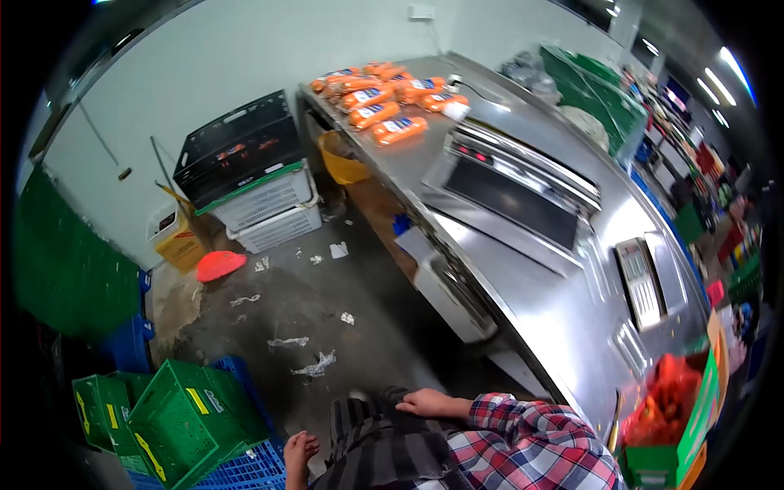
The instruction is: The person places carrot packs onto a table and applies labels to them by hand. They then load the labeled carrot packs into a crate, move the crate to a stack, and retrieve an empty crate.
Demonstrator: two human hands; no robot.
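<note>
My left hand [300,449] hangs low beside the stack of green crates, its fingers loosely curled inward with nothing visible in them. In front of my body, my right hand [425,403] lies over the dark striped apron [384,449]. Its fingers are bent together, and I see no object in them. Neither hand touches the steel table [539,327] to the right. On the table's far end, several orange packs with blue-and-white labels [398,131] lie in a pile. A steel machine with a dark flat plate and red display [510,200] stands mid-table.
Green crates [192,416] sit on a blue pallet [261,461] at lower left. Black and white crates [269,220] stand by the wall near a red bag [220,265]. Plastic scraps [314,365] litter the floor. A scale [639,282] and green box [686,425] are at right.
</note>
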